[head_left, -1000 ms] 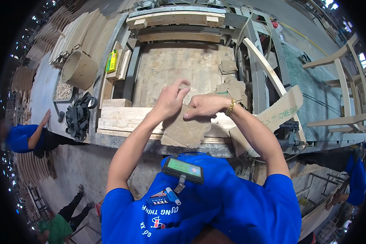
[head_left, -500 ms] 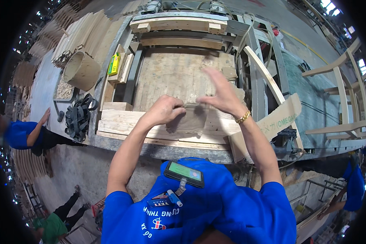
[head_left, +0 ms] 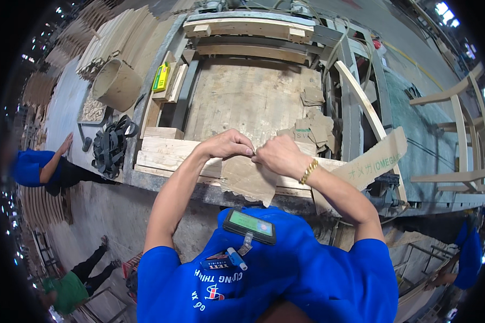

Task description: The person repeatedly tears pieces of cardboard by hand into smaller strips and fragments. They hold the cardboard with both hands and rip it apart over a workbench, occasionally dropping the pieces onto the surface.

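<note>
A piece of brown cardboard (head_left: 249, 180) with a ragged lower edge hangs between my hands, over the front wooden boards (head_left: 167, 157). My left hand (head_left: 229, 144) pinches its top edge. Right beside it, almost touching, my right hand (head_left: 282, 155) grips the same edge with curled fingers; a gold bracelet circles that wrist. Torn cardboard scraps (head_left: 319, 129) lie on the bench's wooden panel (head_left: 242, 97), beyond my right hand. A long cardboard strip (head_left: 380, 160) with green print rests under and beside my right forearm.
A metal-framed bench (head_left: 145, 180) surrounds the panel. At left are a yellow-green box (head_left: 160, 78), a bundle of black straps (head_left: 112, 148), a cardboard tube (head_left: 116, 85) and a tray of small wooden pieces (head_left: 92, 110). Wooden chair frames (head_left: 463, 134) stand right. Another person (head_left: 40, 164) is at left.
My right hand has come down from above the panel to meet my left hand at the cardboard's edge. The cardboard piece is now raised and tilted toward me.
</note>
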Demonstrator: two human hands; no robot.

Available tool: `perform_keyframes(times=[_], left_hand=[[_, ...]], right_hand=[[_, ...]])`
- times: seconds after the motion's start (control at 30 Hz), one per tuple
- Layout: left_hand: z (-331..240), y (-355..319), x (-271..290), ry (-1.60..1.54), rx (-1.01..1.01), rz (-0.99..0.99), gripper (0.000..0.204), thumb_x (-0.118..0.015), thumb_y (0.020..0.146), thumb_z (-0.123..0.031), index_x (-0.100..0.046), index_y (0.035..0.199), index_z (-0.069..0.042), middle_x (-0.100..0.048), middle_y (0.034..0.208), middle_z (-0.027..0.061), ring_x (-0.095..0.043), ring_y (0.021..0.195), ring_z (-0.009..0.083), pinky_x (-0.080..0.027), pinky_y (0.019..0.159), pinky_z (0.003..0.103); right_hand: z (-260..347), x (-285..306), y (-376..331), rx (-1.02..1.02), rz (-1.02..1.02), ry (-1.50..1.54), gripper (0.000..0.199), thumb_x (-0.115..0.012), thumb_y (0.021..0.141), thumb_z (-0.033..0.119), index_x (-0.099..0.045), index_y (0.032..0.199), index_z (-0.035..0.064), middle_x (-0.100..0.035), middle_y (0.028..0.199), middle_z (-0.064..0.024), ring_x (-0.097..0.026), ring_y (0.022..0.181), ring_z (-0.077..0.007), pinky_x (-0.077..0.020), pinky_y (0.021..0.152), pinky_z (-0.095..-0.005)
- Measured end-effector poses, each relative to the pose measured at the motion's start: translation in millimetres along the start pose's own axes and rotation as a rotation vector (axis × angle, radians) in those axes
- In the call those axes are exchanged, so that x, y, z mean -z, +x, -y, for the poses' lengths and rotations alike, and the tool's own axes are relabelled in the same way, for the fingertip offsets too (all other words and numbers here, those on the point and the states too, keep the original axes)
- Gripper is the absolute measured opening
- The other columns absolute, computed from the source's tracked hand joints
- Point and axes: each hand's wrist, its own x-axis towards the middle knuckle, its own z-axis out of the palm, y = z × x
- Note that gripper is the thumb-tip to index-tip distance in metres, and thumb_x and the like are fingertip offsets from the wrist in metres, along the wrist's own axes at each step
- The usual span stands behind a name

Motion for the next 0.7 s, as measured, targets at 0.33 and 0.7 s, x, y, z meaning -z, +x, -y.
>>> perform_keyframes(times=[0.33,0.7], left_hand=[[15,12,-17,0.429,0.176,-0.085,0.02,-0.059,0.086,-0.023,-0.065,0.082,-0.004,-0.061,0.064,0.0017,-0.056,0.061,0.0122,-0.045,0.056,0.032],[46,-21,75,0.536,0.105,-0.94,0.026,-0.052,0.087,-0.023,-0.057,0.082,0.001,-0.054,0.068,0.0151,-0.054,0.066,0.0178,-0.043,0.061,0.033]], right_hand=[[-25,-28,-20,-0.089,0.074,0.275,0.021,-0.054,0.083,0.027,-0.068,0.075,0.0123,-0.064,0.065,-0.0136,-0.065,0.064,-0.0267,-0.0497,0.058,-0.0396],[-13,31,-70,-0.126,-0.273,0.732,0.015,-0.066,0.075,0.018,-0.065,0.083,0.0054,-0.065,0.076,-0.0125,-0.065,0.07,-0.018,-0.0496,0.059,-0.0316]])
